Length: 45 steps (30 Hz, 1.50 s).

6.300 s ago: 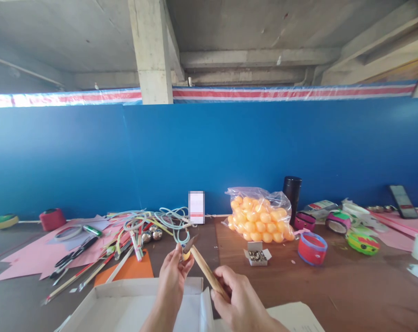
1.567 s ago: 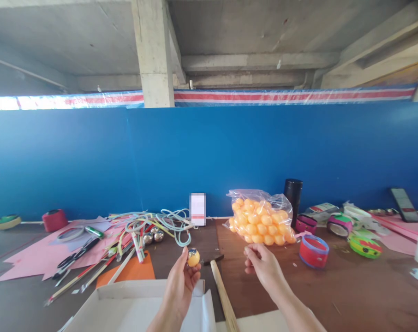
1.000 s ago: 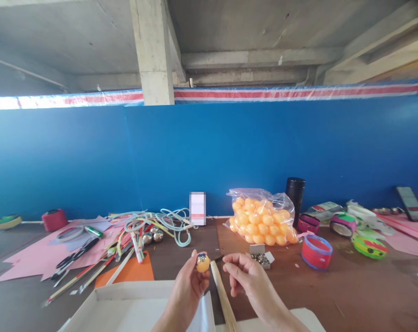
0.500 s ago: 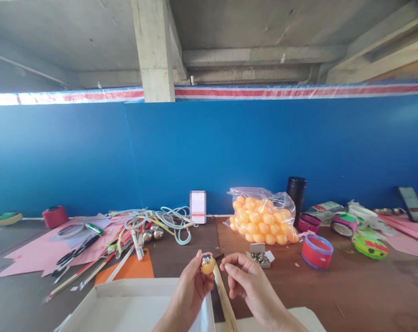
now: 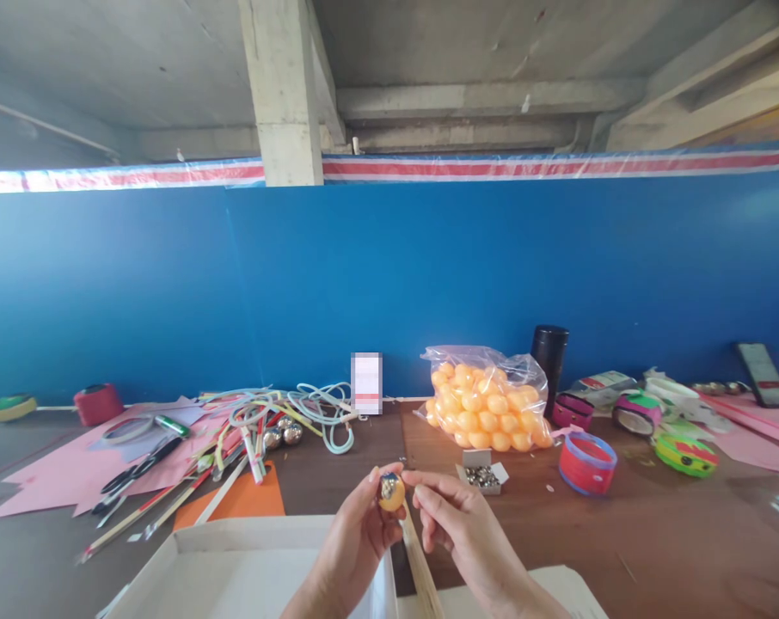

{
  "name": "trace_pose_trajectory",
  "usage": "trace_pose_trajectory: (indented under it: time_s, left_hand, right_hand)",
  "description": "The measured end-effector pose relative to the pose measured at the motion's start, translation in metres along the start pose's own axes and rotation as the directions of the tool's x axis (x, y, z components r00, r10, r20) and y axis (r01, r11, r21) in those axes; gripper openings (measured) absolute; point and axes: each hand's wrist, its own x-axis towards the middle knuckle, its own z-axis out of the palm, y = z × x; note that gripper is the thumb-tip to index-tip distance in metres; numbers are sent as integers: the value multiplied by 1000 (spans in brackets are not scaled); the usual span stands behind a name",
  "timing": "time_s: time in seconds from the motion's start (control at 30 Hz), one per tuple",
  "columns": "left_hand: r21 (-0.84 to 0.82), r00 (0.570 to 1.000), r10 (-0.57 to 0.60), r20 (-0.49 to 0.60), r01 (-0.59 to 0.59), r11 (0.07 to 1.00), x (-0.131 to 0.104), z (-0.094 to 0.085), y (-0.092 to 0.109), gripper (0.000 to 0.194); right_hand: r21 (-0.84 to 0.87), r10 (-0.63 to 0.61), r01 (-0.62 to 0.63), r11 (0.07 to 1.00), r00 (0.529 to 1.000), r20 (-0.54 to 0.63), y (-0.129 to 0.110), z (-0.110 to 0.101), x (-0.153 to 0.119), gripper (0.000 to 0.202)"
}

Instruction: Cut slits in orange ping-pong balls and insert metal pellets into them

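My left hand is closed around a small ball, shiny silver at the top and orange-yellow below. Thumb and fingers grip its sides just above a wooden stick. My right hand is at the ball's right side, its index fingertip beside the ball and its thumb bent in under it. Whatever may lie between those fingertips is too small to see. Behind the right hand stands a small open box of shiny metal pieces. A clear bag of orange balls lies farther back.
A white tray lies at the front left. Scissors, pink paper, cords and silver balls cover the left. To the right are a red-blue tape roll, a black cylinder and a phone.
My right hand has moved left, so its fingertips now come up to the ball. The ball has turned slightly in my left hand, and the view has shifted a little.
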Motion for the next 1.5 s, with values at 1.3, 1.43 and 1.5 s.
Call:
trace_pose_trajectory:
  time_s: [1.3, 1.43, 1.5]
  left_hand:
    - [149, 994, 50, 99, -64, 987, -6, 8, 3, 28]
    - [155, 993, 50, 110, -66, 986, -5, 8, 2, 28]
    - [152, 992, 43, 115, -61, 987, -5, 8, 2, 27]
  right_hand:
    - [49, 135, -137, 989, 990, 50, 1, -2, 1, 26]
    - [58, 109, -113, 992, 992, 55, 4, -3, 2, 24]
    - [58, 107, -111, 992, 992, 66, 4, -3, 2, 23]
